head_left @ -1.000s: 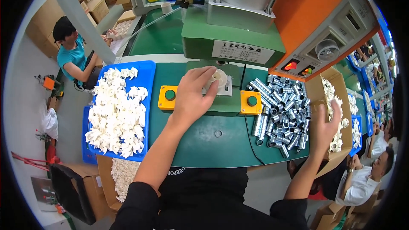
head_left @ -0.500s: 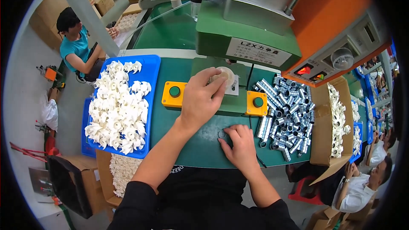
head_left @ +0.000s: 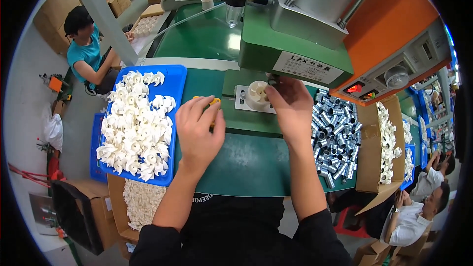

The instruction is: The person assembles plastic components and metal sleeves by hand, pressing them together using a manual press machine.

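Observation:
My right hand [head_left: 291, 106] is raised under the green press head [head_left: 295, 51]. Its thumb and fingers pinch a small metal ring [head_left: 271, 81], partly hidden by the fingers. Just below that, a round white plastic piece [head_left: 257, 93] sits upright on the metal plate [head_left: 241, 99] of the press base. My left hand [head_left: 199, 130] hovers with bent fingers apart, holding nothing. It covers most of the left yellow button box [head_left: 215, 101].
A blue tray [head_left: 180, 98] heaped with white finned impellers stands at left. Metal sleeves [head_left: 337, 138] are piled at right, beside a cardboard box [head_left: 367, 143] of white parts. An orange control box [head_left: 389, 34] overhangs the right side. Other people sit at both sides.
My left hand has let go of the white piece and moved left and down. My right hand has risen from the tabletop to the press head, and the ring has left the table.

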The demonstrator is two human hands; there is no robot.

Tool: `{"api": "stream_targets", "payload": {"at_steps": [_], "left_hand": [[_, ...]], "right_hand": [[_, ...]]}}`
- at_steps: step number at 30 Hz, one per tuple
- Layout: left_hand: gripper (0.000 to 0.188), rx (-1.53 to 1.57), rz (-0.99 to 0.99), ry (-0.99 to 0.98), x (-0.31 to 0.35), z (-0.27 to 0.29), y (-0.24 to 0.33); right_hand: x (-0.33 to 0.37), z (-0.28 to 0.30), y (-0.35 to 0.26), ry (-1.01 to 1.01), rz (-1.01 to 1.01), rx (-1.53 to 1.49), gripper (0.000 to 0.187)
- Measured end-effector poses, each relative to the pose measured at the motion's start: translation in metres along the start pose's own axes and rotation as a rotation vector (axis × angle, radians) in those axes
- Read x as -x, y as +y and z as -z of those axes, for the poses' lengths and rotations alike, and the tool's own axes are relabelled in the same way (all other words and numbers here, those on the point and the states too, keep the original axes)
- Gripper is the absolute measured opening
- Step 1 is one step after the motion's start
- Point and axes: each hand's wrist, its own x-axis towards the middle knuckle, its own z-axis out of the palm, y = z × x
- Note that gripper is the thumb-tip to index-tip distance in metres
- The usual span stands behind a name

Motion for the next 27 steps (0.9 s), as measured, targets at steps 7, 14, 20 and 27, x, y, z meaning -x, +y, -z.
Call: {"api": "stream_targets", "payload": {"at_steps": [7, 14, 20, 27], "left_hand": [[0.025, -0.167, 0.118, -0.103, 0.025, 0.014, -0.006], [0.033, -0.207, 0.050, -0.183, 0.025, 0.019, -0.003], [0.039, -0.193, 0.043, -0.234, 0.017, 0.019, 0.000], [0.039, -0.088, 0.032, -0.359, 0.008, 0.044, -0.004]], "right_hand": [[0.018, 0.009, 0.013, -0.131, 0.141, -0.280, 0.037], [0.050, 0.090, 0.031, 0.108, 0.476, 0.842, 0.045], [0.061, 0.099, 0.039, -0.009, 0.539, 1.167, 0.050], [0.059, 0.095, 0.053, -0.005, 0.492, 1.058, 0.041]]}}
